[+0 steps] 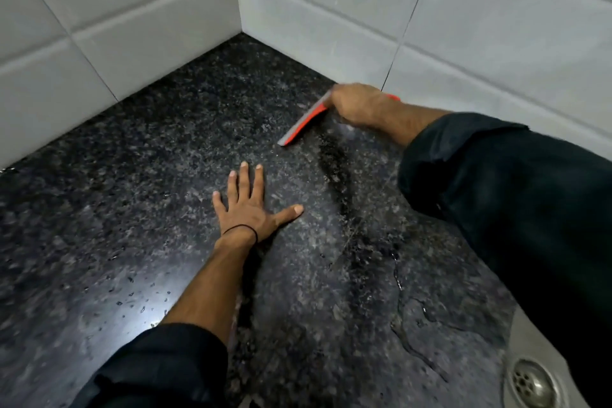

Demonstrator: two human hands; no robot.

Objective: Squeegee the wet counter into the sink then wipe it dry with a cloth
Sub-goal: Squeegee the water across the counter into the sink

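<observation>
Where the dark granite tabletop point(159, 182) meets the tiled back wall point(381, 20), the orange squeegee point(303, 122) lies blade-down, its long axis running from the wall diagonally toward the near left. The right hand point(356, 106) is closed round its handle, while the left hand point(251, 205) lies flat with fingers spread on the stone. Open wet stone stretches leftward to the corner, and the sink point(530, 378) sits at the near right edge.

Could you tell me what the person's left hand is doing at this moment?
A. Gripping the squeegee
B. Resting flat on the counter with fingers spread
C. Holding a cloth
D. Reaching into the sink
B: the left hand lies palm-down and empty on the dark granite counter, fingers spread, while the right hand holds the orange squeegee near the tiled wall.
</observation>
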